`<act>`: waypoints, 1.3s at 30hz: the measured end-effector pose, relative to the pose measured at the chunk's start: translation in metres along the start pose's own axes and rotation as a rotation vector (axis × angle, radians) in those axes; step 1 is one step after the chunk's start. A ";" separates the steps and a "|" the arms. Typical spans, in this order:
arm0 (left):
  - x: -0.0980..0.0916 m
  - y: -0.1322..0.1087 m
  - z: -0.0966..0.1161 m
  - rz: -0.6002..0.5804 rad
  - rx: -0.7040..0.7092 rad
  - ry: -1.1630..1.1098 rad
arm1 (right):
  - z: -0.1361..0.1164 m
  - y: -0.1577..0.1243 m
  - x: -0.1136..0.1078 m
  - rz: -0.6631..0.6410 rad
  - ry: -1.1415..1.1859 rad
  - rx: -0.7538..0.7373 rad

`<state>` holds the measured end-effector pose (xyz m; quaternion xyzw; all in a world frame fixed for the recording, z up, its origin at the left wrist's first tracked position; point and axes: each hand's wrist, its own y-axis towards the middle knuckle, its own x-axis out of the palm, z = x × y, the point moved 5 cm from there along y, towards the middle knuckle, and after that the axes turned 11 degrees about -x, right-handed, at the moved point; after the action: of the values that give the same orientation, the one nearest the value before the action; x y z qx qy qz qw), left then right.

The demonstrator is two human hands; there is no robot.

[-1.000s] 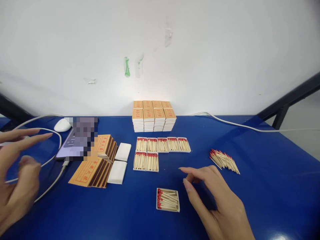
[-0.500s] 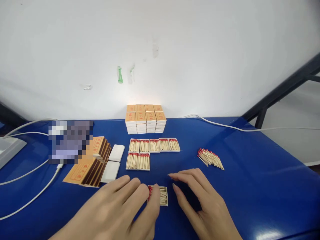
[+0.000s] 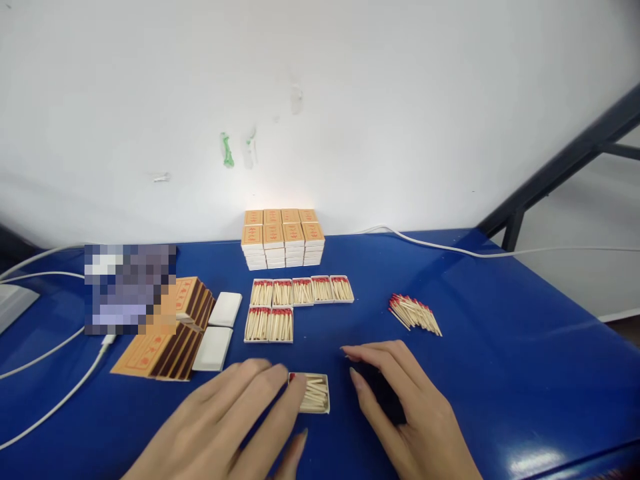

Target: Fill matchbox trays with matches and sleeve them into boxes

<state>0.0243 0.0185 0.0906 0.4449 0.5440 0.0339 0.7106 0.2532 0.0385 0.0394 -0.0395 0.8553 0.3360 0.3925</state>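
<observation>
Matchbox tray (image 3: 328, 394), white and rectangular, holds slender wooden matches (image 3: 315, 392).

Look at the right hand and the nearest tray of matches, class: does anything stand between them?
Nothing visible does. Only blue tabletop shows between the right hand and the tray. The left hand covers the tray's left end in this view; whether it touches the tray, I cannot tell.

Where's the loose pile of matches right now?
In the head view, the loose matches lie on the blue table, to the right of the open filled trays and just beyond the right hand.
</observation>
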 end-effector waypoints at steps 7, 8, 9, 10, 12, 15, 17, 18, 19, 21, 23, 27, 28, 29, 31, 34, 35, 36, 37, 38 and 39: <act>0.028 -0.002 -0.007 -0.228 -0.069 -0.133 | -0.006 0.006 -0.003 -0.050 0.059 -0.029; 0.029 -0.002 -0.008 -0.239 -0.087 -0.155 | -0.008 0.008 -0.002 -0.085 0.087 -0.040; 0.030 -0.003 -0.010 -0.255 -0.091 -0.186 | -0.010 0.008 0.000 -0.125 0.118 -0.047; 0.031 -0.004 -0.010 -0.282 -0.090 -0.222 | -0.012 0.009 0.003 -0.168 0.145 -0.053; 0.032 -0.005 -0.011 -0.314 -0.098 -0.304 | -0.014 0.009 0.008 -0.228 0.175 -0.066; 0.034 -0.007 -0.014 -0.317 -0.170 -0.378 | -0.014 0.010 0.013 -0.234 0.173 -0.102; 0.034 -0.009 -0.016 -0.291 -0.212 -0.365 | -0.013 0.011 0.013 -0.199 0.164 -0.127; 0.034 -0.010 -0.016 -0.289 -0.224 -0.347 | -0.012 0.012 0.013 -0.178 0.146 -0.129; 0.034 -0.012 -0.017 -0.274 -0.231 -0.331 | -0.012 0.012 0.012 -0.155 0.114 -0.123; 0.032 -0.014 -0.019 -0.260 -0.242 -0.307 | -0.011 0.012 0.009 -0.114 0.023 -0.102; 0.032 -0.016 -0.020 -0.266 -0.252 -0.295 | -0.012 0.011 0.007 -0.100 -0.053 -0.089; 0.031 -0.021 -0.020 -0.283 -0.240 -0.303 | -0.008 0.009 0.005 -0.189 -0.008 -0.011; 0.031 -0.022 -0.020 -0.296 -0.233 -0.302 | -0.005 0.010 0.004 -0.235 0.034 0.022; 0.032 -0.023 -0.020 -0.310 -0.225 -0.302 | -0.002 0.011 0.005 -0.285 0.080 0.050; 0.032 -0.022 -0.018 -0.338 -0.189 -0.312 | 0.001 0.016 0.006 -0.385 0.169 0.075; 0.032 -0.018 -0.016 -0.322 -0.173 -0.322 | -0.001 0.024 0.010 -0.485 0.266 0.075; 0.032 -0.016 -0.016 -0.302 -0.180 -0.321 | -0.003 0.026 0.011 -0.498 0.282 0.078; 0.032 -0.015 -0.016 -0.289 -0.191 -0.317 | -0.005 0.027 0.012 -0.503 0.287 0.081; 0.033 -0.015 -0.016 -0.286 -0.199 -0.317 | -0.007 0.028 0.014 -0.502 0.282 0.083; 0.034 -0.015 -0.015 -0.296 -0.198 -0.324 | -0.008 0.029 0.015 -0.492 0.268 0.081; 0.034 -0.016 -0.015 -0.305 -0.195 -0.335 | -0.010 0.029 0.015 -0.476 0.250 0.076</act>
<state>0.0195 0.0362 0.0543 0.2861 0.4735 -0.0956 0.8275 0.2266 0.0578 0.0494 -0.2657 0.8757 0.1948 0.3531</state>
